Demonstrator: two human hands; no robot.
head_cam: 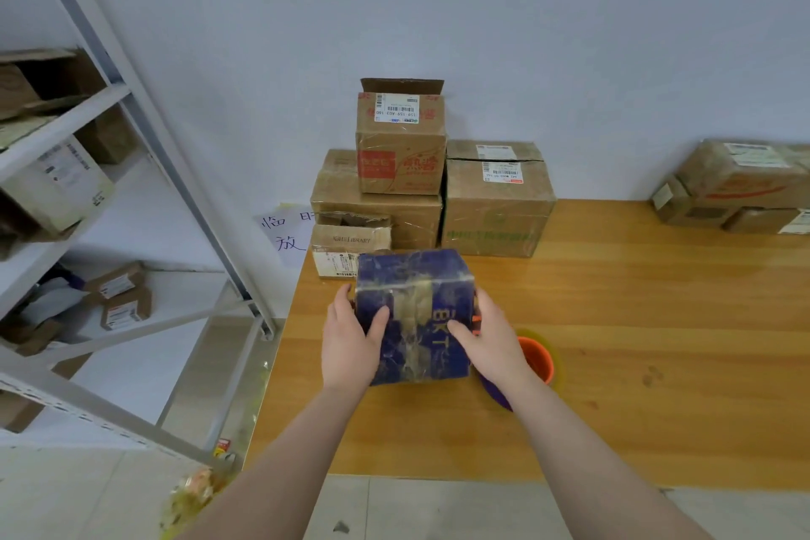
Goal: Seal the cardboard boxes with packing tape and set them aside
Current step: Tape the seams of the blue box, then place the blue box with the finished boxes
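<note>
A blue cardboard box (416, 298) with a strip of tape down its middle is held between both hands over the wooden table (613, 320). My left hand (350, 342) grips its left side, thumb on the near face. My right hand (491, 338) grips its right side, thumb on the near face too. An orange and purple tape dispenser (537, 360) lies on the table just right of the box, partly hidden behind my right wrist.
Several brown cardboard boxes (394, 206) are stacked against the wall behind the blue box; the top one (401, 136) has open flaps. More boxes (740, 189) sit at the table's far right. A metal shelf rack (87, 189) with boxes stands on the left.
</note>
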